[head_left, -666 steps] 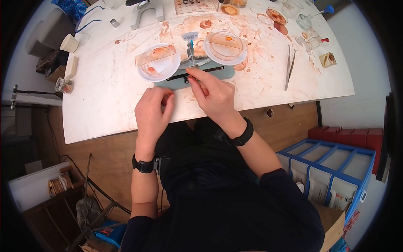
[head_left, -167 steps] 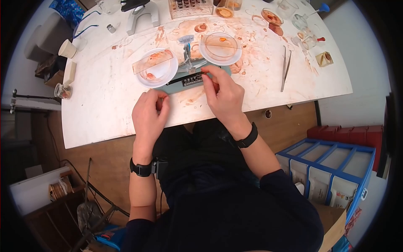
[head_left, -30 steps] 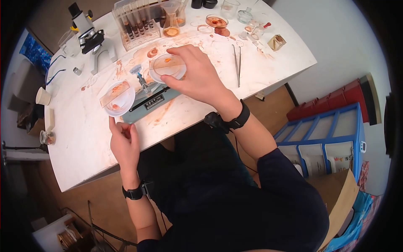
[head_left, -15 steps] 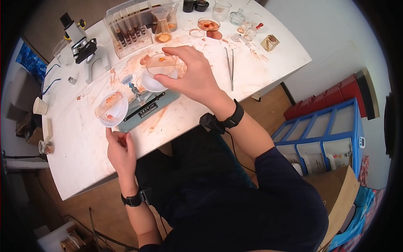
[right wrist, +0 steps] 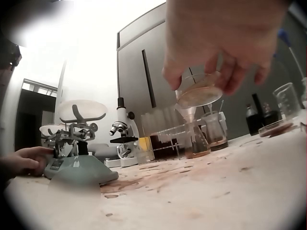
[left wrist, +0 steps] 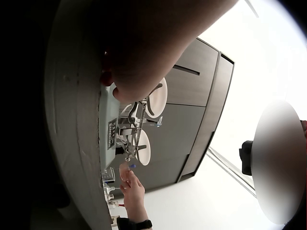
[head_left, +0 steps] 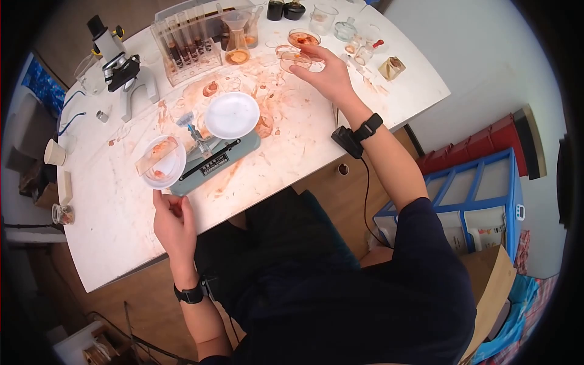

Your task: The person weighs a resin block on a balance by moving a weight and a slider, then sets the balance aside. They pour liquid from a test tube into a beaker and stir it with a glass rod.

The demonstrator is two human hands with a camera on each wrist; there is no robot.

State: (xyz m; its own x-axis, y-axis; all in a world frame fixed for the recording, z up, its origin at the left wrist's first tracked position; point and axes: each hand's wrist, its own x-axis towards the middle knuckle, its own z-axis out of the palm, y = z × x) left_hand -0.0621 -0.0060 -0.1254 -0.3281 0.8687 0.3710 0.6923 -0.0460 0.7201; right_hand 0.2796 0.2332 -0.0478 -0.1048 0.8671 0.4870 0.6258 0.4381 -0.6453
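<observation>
In the head view, my right hand (head_left: 328,76) pinches a clear petri dish (head_left: 294,59) between thumb and fingers, raised over the back right of the table. The right wrist view shows this dish (right wrist: 199,97) tilted above the stained tabletop. A green-based pan balance (head_left: 213,159) stands at the front left. Its right pan (head_left: 234,115) is bare and white. Across the left pan (head_left: 173,172) lies a clear glass strip (head_left: 157,156) with orange-red matter. My left hand (head_left: 174,222) is beside the balance's left end, index finger extended under that pan, other fingers loosely curled.
Behind the balance stand a microscope (head_left: 121,66), a test tube rack (head_left: 191,73) and a flask with a funnel (head_left: 236,45). A stained dish (head_left: 303,38), a beaker (head_left: 322,19) and small glassware sit beyond my right hand. A small box (head_left: 391,68) is near the right edge.
My right hand, earlier at the balance's beam, has taken the petri dish off the right pan and carried it back and right. The left hand stays by the left pan.
</observation>
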